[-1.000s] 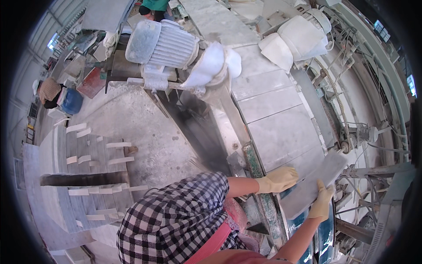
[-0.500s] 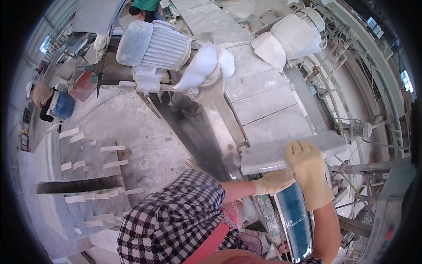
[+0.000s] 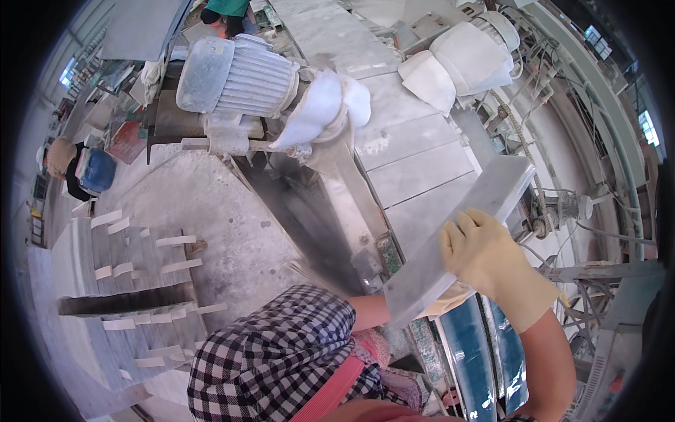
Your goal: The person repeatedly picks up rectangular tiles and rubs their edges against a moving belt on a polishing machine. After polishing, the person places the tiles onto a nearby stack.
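Observation:
A long pale grey stone slab (image 3: 496,190) is held tilted up on its edge, slanting from near left to far right. My right hand (image 3: 485,257), in a cream rubber glove, grips it with the fingers bent over its face. My left hand (image 3: 450,298), gloved too, holds the slab from its near side; most of its fingers are hidden behind the stone and my right hand. Just beyond the slab, several flat grey stone pieces (image 3: 415,172) lie in a row on the machine bed. Wet blue strips (image 3: 467,348) run below my hands.
A ribbed motor (image 3: 256,77) and a second motor (image 3: 471,60) flank the bed. Stacked slabs with spacer strips (image 3: 140,264) stand at left on a dusty table (image 3: 190,190). Pipes and cables line the right. Two other people (image 3: 63,165) are farther off, one at the top edge.
The slab has swung from nearly crosswise to a steep slant, its far end rising and its left end coming nearer. My right hand has turned with it, and more of the blue strips shows.

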### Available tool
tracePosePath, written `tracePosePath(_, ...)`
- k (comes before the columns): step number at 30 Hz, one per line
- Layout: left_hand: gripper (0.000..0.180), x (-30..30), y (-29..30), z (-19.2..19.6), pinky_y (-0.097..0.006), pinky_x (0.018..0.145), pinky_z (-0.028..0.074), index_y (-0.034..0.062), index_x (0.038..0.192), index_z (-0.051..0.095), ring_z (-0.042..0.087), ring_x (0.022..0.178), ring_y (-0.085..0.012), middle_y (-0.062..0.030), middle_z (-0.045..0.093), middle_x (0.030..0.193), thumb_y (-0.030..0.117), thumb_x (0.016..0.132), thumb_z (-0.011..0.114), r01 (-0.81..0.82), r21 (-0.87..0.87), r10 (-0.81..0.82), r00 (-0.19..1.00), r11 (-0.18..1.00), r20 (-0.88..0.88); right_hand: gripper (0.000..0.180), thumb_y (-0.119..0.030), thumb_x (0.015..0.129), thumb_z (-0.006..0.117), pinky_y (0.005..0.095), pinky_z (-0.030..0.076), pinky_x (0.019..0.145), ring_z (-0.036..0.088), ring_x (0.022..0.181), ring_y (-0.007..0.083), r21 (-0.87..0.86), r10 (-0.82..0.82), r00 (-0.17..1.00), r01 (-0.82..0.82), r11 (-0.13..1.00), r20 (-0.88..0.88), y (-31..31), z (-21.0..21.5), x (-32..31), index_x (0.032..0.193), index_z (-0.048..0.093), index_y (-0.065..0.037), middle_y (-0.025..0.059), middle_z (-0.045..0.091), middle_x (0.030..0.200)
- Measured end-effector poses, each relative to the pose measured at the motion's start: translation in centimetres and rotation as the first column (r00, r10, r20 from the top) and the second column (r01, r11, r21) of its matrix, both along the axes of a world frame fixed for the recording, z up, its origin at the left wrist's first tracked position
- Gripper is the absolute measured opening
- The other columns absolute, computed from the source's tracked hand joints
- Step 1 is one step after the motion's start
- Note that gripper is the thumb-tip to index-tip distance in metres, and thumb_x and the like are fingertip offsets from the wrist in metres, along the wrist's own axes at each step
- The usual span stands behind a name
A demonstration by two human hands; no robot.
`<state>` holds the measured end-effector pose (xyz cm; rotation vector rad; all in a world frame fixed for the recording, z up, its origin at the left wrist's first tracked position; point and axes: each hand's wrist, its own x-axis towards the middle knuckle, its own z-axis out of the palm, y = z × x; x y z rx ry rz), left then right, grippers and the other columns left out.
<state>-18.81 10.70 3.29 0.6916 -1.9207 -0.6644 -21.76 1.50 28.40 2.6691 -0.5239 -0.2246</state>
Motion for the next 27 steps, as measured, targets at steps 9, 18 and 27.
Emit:
tracePosePath(9, 0.022, 0.1, -0.1, 0.2, -0.045, 0.098, 0.044, 0.0018, 0.105, 0.065, 0.058, 0.104, -0.0377, -0.0188, 0.066, 0.106, 0.020, 0.098, 0.054, 0.236, 0.099, -0.250, 0.956, 0.967, 0.156, 0.021, -0.018, 0.066, 0.063, 0.0322, 0.049, 0.072, 0.056, 0.074, 0.0217, 0.168, 0.034, 0.999, -0.039, 0.985, 0.032, 3.6, 1.3, -1.4, 0.076, 0.059, -0.001, 0.0052, 0.056, 0.071)
tracePosePath(18, 0.026, 0.2, 0.0, -0.4, -0.046, 0.099, 0.044, 0.0009, 0.108, 0.066, 0.058, 0.107, -0.0382, -0.0198, 0.067, 0.108, 0.022, 0.098, 0.054, 0.303, 0.149, -0.331, 0.915, 0.941, 0.230, 0.026, -0.015, 0.075, 0.059, 0.0432, 0.053, 0.077, 0.065, 0.091, 0.0317, 0.254, -0.280, 0.921, 0.212, 0.944, 0.270, 8.5, 1.0, -8.2, 0.097, 0.063, -0.001, 0.0092, 0.065, 0.098)
tracePosePath(27, 0.030, -2.5, 0.9, -2.6, -0.046, 0.100, 0.045, 0.0000, 0.110, 0.067, 0.058, 0.109, -0.0388, -0.0209, 0.068, 0.110, 0.024, 0.098, 0.055, 0.378, 0.206, -0.417, 0.887, 0.902, 0.197, 0.028, -0.007, 0.077, 0.077, 0.0388, 0.046, 0.059, 0.058, 0.059, 0.0267, 0.748, -0.918, -0.091, 0.613, 0.253, 0.386, 16.2, -4.4, -13.2, 0.103, 0.069, 0.001, 0.0160, 0.064, 0.070)
